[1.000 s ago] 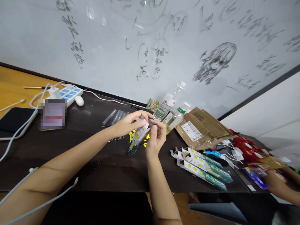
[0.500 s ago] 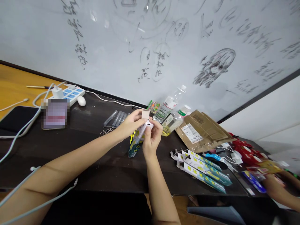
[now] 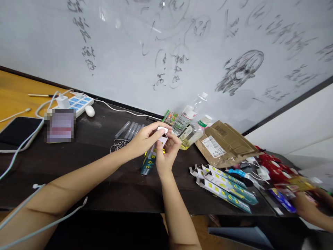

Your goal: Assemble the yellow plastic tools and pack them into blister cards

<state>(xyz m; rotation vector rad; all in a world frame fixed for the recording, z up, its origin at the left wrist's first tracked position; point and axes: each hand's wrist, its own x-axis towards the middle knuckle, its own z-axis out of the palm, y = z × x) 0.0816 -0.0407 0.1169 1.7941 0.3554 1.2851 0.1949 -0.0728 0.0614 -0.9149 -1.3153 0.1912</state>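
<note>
My left hand [image 3: 144, 139] and my right hand [image 3: 166, 156] meet over the dark table [image 3: 91, 166], both pinching the white top flap of a narrow teal and yellow package [image 3: 147, 165]. The package hangs tilted, its lower end close to the table. Fingers of both hands are curled round the flap. Several clear tubes [image 3: 130, 130] and thin wire clips [image 3: 118, 144] lie just left of my left hand.
Three more teal packages [image 3: 223, 185] lie to the right, beside a brown parcel [image 3: 223, 142] and two water bottles [image 3: 188, 116]. A power strip [image 3: 75, 102], cables and a tablet [image 3: 17, 132] sit at the left. Another person's hand [image 3: 307, 205] works among red items at the right edge.
The package has swung from slanted to more upright and moved slightly left. My fingers have shifted on its white top flap, which now shows folded between both hands.
</note>
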